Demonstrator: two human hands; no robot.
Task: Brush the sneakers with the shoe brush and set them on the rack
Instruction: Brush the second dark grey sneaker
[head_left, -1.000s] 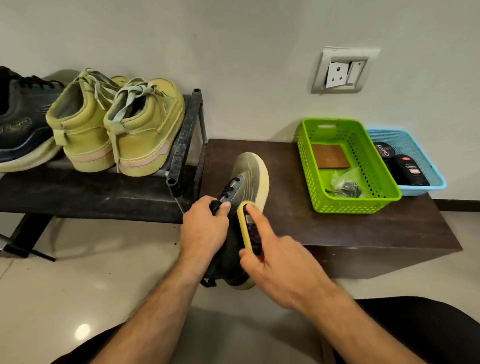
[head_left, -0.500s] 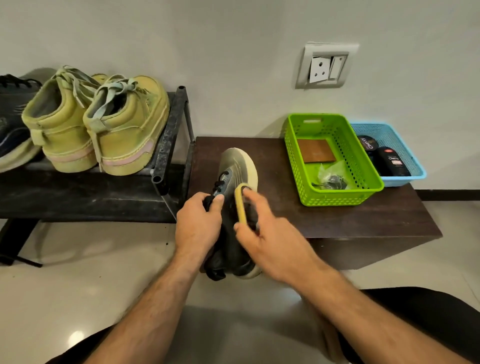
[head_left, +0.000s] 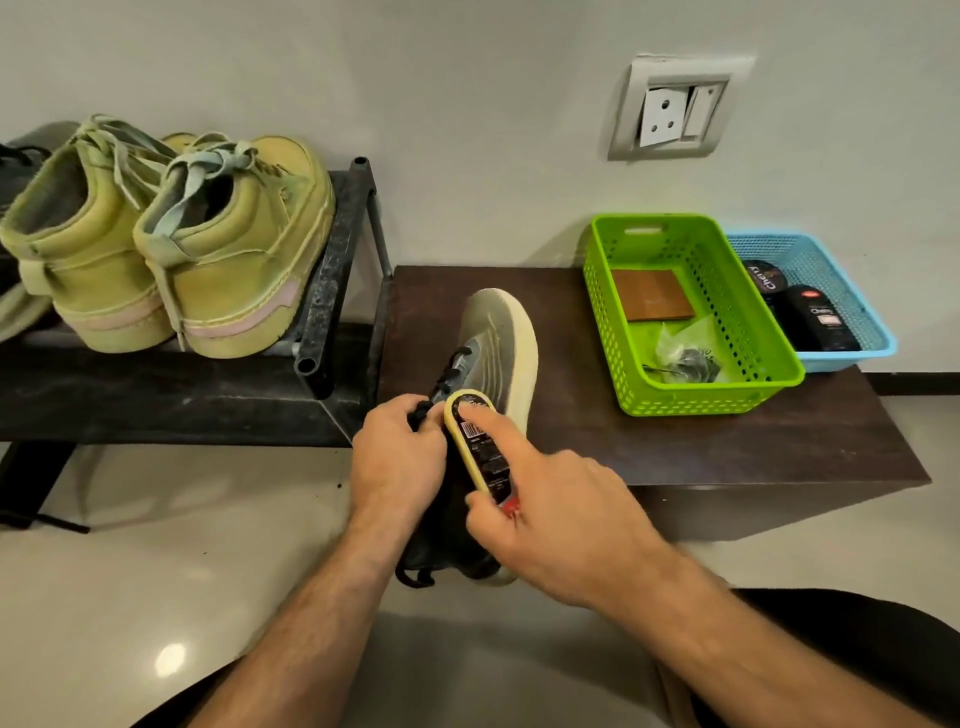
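Two yellow-green sneakers (head_left: 171, 249) stand side by side on the one black rack (head_left: 332, 270) at the left, with part of one more dark shoe (head_left: 15, 171) at the far left edge (cut off by the frame). One grey sneaker (head_left: 493, 343) and one shoe brush (head_left: 475, 441) sit near centre. Two baskets stand at the right: one green basket (head_left: 696, 384), one blue basket (head_left: 857, 332). Two hands show.

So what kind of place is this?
Probably a home entryway or shoe corner: a metal shoe rack with yellow-green sneakers, a blue basket holding shoe polish, tiled floor.
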